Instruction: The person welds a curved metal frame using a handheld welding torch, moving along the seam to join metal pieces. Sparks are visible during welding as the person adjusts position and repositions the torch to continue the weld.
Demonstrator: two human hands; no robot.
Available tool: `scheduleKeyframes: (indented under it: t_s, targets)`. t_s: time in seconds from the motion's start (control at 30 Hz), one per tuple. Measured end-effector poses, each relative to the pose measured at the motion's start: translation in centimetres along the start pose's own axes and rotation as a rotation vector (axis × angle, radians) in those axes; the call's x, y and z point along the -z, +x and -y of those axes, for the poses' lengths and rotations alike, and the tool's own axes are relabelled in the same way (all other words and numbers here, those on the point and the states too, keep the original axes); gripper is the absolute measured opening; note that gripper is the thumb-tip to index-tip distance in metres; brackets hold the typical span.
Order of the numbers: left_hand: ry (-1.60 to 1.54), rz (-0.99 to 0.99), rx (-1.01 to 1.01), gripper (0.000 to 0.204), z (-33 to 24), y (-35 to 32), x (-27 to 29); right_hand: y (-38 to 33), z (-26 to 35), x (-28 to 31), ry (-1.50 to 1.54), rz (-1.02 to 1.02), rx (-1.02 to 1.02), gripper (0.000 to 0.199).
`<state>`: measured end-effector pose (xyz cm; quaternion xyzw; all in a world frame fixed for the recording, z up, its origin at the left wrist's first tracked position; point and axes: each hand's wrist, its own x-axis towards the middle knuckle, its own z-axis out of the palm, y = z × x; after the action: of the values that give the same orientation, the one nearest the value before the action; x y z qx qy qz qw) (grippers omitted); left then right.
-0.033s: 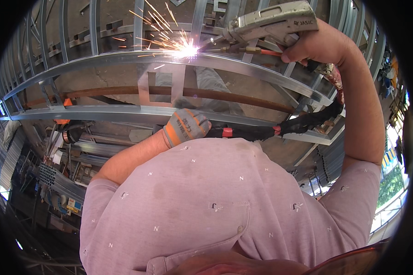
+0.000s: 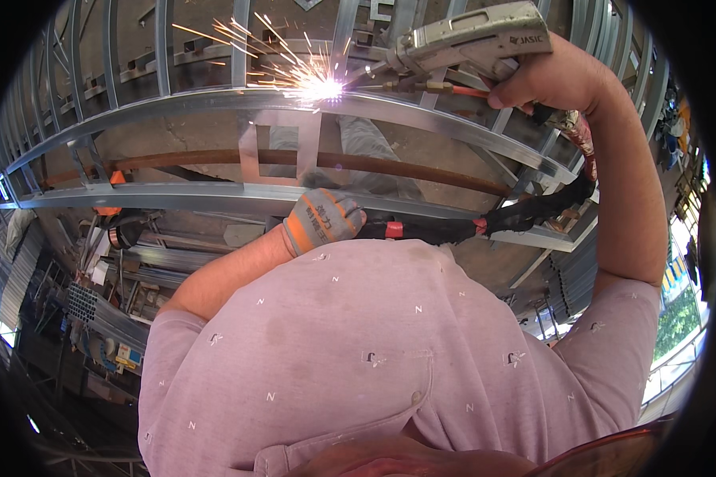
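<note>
My bare right hand (image 2: 553, 75) is wrapped round the grip of a grey, pistol-shaped welding gun (image 2: 469, 38). The gun's nozzle points left, and a bright arc with sparks (image 2: 323, 86) burns at its tip. That glow sits where an upright bar meets the upper rail of a silver metal frame (image 2: 429, 118). Lower down, my left hand (image 2: 324, 221), in a grey and orange glove, is closed round a thick black cable (image 2: 445, 230) beside the frame's lower rail. Red tape bands the cable, which curves up on the right towards the gun. My palm hides part of the cable.
A flat plate with a square opening (image 2: 249, 155) hangs below the arc. Behind it runs a rusty brown bar (image 2: 445, 173). Metal lengths and tools lie at the left, near an orange object (image 2: 108, 208). Stacked metal profiles (image 2: 571, 282) stand at the right.
The spray of sparks has changed shape, reaching lower and farther left. Both hands, the gun and the frame look unmoved.
</note>
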<state>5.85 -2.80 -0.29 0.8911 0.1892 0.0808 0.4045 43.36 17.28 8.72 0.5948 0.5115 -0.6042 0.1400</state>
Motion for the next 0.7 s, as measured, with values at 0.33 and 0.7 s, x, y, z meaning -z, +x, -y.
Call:
scheduleKeyframes:
  t_s: [0.33, 0.7]
  targets:
    - [0.001, -0.015, -0.009, 0.013, 0.10, 0.02, 0.50, -0.08, -0.25, -0.08, 0.011, 0.003, -0.011, 0.034]
    - [-0.001, 0.080, 0.001, 0.015, 0.67, -0.58, 0.89, 0.16, -0.15, -0.31, 0.029, 0.017, 0.009, 0.032]
